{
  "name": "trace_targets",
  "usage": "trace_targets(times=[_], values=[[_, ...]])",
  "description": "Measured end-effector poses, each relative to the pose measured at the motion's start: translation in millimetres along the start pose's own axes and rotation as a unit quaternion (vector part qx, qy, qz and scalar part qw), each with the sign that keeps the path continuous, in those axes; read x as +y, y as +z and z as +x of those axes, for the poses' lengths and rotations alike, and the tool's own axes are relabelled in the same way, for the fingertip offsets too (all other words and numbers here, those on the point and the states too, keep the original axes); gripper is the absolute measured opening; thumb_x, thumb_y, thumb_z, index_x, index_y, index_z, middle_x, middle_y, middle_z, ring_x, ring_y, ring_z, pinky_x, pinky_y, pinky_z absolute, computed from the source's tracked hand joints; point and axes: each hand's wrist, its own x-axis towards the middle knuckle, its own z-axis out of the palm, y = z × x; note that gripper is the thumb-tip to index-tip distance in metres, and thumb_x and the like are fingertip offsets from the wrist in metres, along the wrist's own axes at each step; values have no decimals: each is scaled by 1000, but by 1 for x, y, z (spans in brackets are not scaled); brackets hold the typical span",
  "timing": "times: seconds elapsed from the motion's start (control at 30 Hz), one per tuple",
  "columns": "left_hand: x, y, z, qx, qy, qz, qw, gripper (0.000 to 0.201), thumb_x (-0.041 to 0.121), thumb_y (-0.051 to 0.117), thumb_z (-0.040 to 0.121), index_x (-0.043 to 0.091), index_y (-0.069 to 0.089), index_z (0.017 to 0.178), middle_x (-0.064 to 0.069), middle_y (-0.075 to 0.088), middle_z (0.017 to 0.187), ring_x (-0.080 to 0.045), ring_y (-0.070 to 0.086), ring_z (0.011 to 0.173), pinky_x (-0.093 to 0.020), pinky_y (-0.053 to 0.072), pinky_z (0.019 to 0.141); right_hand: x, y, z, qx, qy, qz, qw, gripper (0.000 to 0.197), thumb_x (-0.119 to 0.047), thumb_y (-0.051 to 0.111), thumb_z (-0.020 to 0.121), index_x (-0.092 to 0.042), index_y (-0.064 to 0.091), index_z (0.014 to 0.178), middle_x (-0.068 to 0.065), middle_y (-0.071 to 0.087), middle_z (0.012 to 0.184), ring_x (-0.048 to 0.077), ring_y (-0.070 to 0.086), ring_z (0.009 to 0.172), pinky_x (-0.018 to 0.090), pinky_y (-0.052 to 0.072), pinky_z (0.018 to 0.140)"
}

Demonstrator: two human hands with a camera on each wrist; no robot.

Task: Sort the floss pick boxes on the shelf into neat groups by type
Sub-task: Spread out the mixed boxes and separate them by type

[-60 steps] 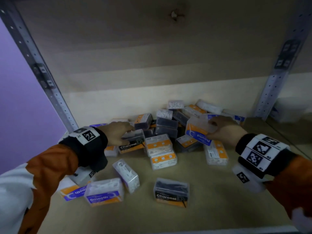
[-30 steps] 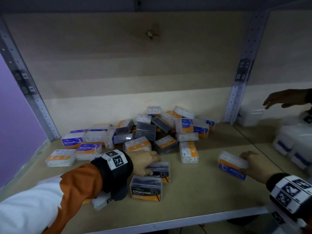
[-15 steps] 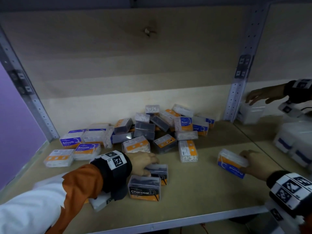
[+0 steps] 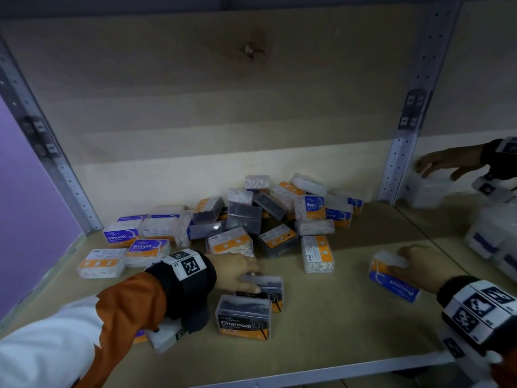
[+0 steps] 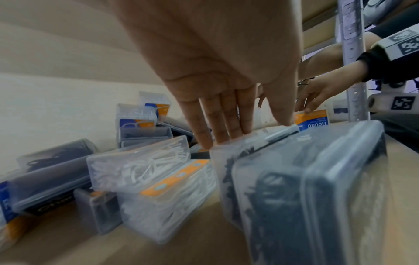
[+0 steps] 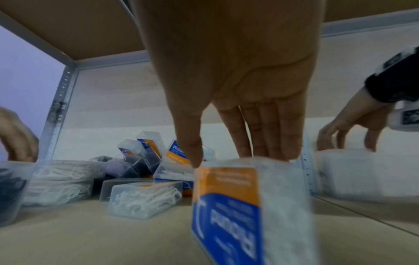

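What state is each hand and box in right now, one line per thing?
Left hand: fingers and thumb gripping the rear Charcoal box.
Rear Charcoal box: upright on the shelf, held.
Front Charcoal box: upright, free.
Right hand: holding the Round box.
Round box: label upside down, held.
Mixed pile: unsorted, jumbled.

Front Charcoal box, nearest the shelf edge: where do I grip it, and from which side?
Take the front Charcoal box from above, thumb on the labelled front face, fingers on the back face. It stands upright with its top clear. The back is tight: a second Charcoal box sits close behind, under the left hand.
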Motion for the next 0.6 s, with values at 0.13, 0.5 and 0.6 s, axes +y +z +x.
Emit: trace_targets(times=[0.13,0.5,0.6], values=[[-7,-7,-3,7,-6,-15,1000,50,40,40,98,12,42,139,-6,46,142,-19,47,126,-24,34,101,-33,-5,9,13,-39,-16,999,35,-36,51,94,-8,60,114,10,63,119,21,60,100,24,41,74],[-47,-27,2,55,-124,33,990,55,38,47,96,13,35,143,-5,37,149,-21,38,135,-28,30,109,-147,11,36,6,-247,-43,968,40,-27,52,93,-8,51,129,13,51,130,27,53,117,27,42,87],[-54,-28,5,43,-155,30,987,64,45,51,92,10,34,144,-8,36,148,-24,37,135,-31,31,109,-171,19,44,-28,-277,-50,959,40,-25,53,93,-6,51,128,15,49,131,29,53,116,25,40,82]])
